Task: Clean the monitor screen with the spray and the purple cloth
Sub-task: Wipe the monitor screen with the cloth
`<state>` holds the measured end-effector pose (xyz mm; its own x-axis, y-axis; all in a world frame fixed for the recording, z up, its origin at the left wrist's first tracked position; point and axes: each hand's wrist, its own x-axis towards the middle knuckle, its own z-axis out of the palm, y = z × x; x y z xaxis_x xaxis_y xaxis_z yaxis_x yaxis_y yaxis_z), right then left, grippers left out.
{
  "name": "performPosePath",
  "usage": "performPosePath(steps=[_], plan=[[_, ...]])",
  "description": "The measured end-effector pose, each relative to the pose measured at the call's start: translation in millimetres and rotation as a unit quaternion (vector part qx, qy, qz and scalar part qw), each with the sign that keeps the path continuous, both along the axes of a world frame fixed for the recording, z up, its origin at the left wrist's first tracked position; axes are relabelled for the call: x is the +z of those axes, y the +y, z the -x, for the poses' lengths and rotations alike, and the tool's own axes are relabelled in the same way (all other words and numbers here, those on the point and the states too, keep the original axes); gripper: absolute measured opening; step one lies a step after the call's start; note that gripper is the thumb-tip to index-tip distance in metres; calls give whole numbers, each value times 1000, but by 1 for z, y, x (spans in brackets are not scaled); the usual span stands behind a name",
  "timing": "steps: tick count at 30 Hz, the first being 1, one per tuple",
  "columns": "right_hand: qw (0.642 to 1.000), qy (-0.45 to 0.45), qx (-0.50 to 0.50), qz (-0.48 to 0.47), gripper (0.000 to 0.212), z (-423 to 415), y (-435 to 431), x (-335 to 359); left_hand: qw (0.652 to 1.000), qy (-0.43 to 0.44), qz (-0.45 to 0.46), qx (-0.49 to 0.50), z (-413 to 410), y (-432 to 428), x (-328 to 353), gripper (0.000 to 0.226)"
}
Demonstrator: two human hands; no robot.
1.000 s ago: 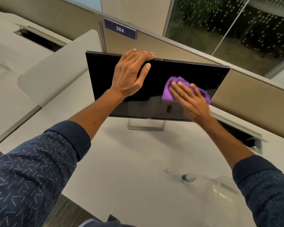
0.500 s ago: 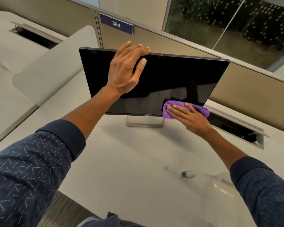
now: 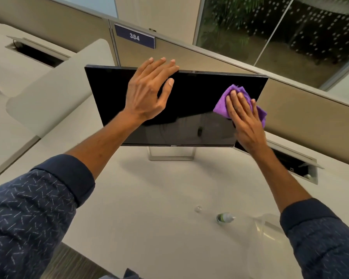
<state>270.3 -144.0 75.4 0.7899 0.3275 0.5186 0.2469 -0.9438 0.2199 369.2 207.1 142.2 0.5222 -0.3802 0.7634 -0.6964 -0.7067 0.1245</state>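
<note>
A black monitor (image 3: 191, 109) stands on a silver foot on the white desk (image 3: 149, 198). My left hand (image 3: 149, 91) grips its top edge, fingers over the rim and thumb on the screen. My right hand (image 3: 244, 119) lies flat on the purple cloth (image 3: 223, 103), pressing it against the right part of the screen near the right edge. The small spray bottle (image 3: 225, 217) lies on its side on the desk, near my right forearm, with its clear cap (image 3: 198, 208) loose beside it.
A beige partition with a sign reading 384 (image 3: 134, 37) runs behind the monitor. An open cable hatch (image 3: 294, 166) sits in the desk at the right. A curved desk divider (image 3: 54, 87) rises to the left. A clear plastic item (image 3: 266, 232) lies by the bottle.
My right hand slid the cloth down to the screen's bottom edge, then up and to the right. My left hand has stayed on the top edge.
</note>
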Motion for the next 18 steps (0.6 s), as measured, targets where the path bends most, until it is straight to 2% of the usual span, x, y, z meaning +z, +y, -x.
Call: performPosePath(steps=[4, 9, 15, 18], plan=[[996, -18, -29, -81, 78, -17, 1, 22, 999, 10, -29, -25, 7, -34, 8, 48], [994, 4, -41, -104, 78, 0, 8, -11, 999, 27, 26, -39, 7, -47, 2, 41], [988, 138, -46, -59, 96, 47, 11, -82, 998, 18, 37, -55, -2, -47, -1, 40], [974, 222, -41, -14, 93, 66, 6, -102, 997, 16, 34, -64, -3, -46, -2, 40]])
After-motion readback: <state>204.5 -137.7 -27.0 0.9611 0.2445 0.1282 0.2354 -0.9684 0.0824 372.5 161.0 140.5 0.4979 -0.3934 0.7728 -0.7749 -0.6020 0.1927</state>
